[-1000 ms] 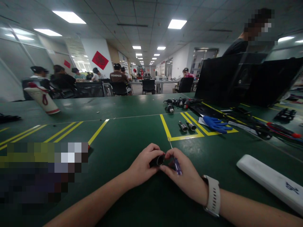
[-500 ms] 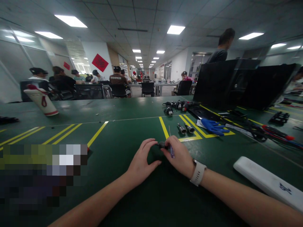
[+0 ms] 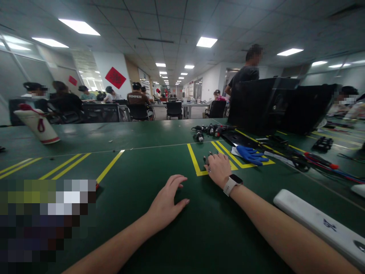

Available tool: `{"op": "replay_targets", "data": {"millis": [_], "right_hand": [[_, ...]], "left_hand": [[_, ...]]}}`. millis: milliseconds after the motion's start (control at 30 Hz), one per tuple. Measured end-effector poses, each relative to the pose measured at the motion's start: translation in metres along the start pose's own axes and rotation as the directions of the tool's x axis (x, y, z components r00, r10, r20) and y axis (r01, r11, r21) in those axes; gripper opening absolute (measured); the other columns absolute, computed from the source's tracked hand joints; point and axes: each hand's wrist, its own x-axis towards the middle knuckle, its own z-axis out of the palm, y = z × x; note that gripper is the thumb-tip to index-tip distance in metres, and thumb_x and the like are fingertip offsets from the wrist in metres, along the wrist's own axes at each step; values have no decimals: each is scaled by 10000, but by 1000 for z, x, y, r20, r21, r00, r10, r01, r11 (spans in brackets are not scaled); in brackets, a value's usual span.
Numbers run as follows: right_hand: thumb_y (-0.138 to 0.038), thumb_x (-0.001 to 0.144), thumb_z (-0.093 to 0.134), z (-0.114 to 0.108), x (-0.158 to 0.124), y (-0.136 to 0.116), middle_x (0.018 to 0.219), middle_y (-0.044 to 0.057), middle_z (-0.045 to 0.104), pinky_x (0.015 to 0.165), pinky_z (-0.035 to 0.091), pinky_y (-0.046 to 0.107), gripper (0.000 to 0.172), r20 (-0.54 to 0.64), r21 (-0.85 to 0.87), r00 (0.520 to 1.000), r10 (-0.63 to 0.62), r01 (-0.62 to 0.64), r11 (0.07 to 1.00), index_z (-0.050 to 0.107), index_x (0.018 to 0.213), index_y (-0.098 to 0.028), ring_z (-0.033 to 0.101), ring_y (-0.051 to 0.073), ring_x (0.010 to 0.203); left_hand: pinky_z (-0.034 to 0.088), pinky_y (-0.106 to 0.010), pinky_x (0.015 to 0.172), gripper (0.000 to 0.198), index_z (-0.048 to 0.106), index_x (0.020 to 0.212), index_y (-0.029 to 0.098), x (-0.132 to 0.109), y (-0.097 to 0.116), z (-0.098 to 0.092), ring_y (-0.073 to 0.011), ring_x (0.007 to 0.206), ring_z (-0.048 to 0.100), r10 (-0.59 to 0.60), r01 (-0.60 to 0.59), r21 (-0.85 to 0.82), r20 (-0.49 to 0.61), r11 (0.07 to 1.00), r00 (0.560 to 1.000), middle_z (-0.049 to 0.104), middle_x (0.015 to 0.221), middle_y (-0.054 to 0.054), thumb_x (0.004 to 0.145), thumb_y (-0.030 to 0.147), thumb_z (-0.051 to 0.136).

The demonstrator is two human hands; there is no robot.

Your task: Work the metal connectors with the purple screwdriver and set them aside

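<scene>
My left hand (image 3: 169, 201) hovers over the green table (image 3: 188, 236), its thumb and fingers apart and nothing between them. Further forward and to the right, my right hand (image 3: 219, 169), below a watch with a pale strap (image 3: 232, 184), bends over a yellow-taped area. A bit of purplish screwdriver handle (image 3: 209, 170) shows between its curled fingers. Small metal cylindrical connectors (image 3: 205, 159) lie at the fingertips, partly covered by the hand. Whether the fingers also grip one of them is hidden.
Right of my hand lie a blue glove (image 3: 251, 155), cables and a white bar-shaped case (image 3: 316, 220). More connectors (image 3: 200, 137) rest behind, near black monitors (image 3: 253, 104). A white cup (image 3: 38, 123) stands far left; a blurred-out patch (image 3: 42, 220) covers the near left. People sit beyond.
My right hand has moved forward and right, away from my left, to the metal connectors, taking the dark cylindrical part with it. My left hand no longer touches that part. The view has shifted slightly.
</scene>
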Motion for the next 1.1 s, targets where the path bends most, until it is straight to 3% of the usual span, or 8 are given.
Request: {"op": "replay_targets", "data": {"millis": [167,333,533,667,767,867,1000,1100], "right_hand": [[-260,894,424,-10,17,23,1013,160,580,817,376,396,209,-11,-23,977,214,-214,977,547,971,-109,489,280,986],[-286,883,509,-3,34,54,1048,79,578,786,469,394,235,147,-22,908,392,-394,919,546,1053,-129,568,208,929],[-280,884,520,5,36,62,1095,78,571,769,501,378,257,303,24,852,426,-454,891,537,1102,-146,589,192,914],[-278,881,525,-1,32,63,1105,79,566,778,497,389,266,323,58,837,441,-483,874,533,1110,-144,585,199,928],[-278,880,527,-6,28,65,1100,80,568,776,498,388,266,315,100,831,459,-510,855,535,1106,-139,586,198,925],[-283,881,524,-14,24,64,1081,72,575,773,496,386,250,286,166,837,466,-522,837,543,1087,-142,588,192,912],[-267,858,536,-28,16,49,952,64,611,743,481,351,180,236,307,869,435,-492,815,575,953,-120,592,188,860],[-264,817,542,-39,-3,30,811,50,623,678,465,303,132,235,444,903,361,-430,786,573,818,-135,600,196,798]], "left_hand": [[476,-436,866,493,410,1228,288,-1,0,-1,-232,1042,535,20,-20,-24,10,1000,1000,434,1272,-52,764,229,567],[480,-420,849,479,411,1223,269,-2,1,-1,-221,1020,545,43,-43,-15,6,999,999,456,1244,-56,771,226,562],[480,-416,838,479,420,1224,270,-1,-1,0,-219,1006,556,48,-48,-16,-4,999,999,487,1222,-57,770,227,565],[476,-419,841,459,439,1203,264,-2,-1,0,-216,996,564,33,-34,-37,-22,999,999,513,1195,-56,764,221,566],[475,-421,834,432,463,1192,251,2,-2,-1,-231,1012,566,-42,39,-109,-22,993,999,541,1173,-66,769,230,552],[421,-449,908,397,502,1170,220,22,-6,-3,-266,1110,518,-147,136,-257,-23,957,989,531,1226,-96,776,231,545],[379,-449,957,417,435,1252,180,74,-6,0,-287,1226,421,-190,163,-335,-50,928,980,429,1355,-145,854,302,453],[355,-426,986,348,487,1204,218,109,-2,11,-269,1243,399,-212,160,-392,-93,906,973,441,1354,-110,890,343,403]]}}
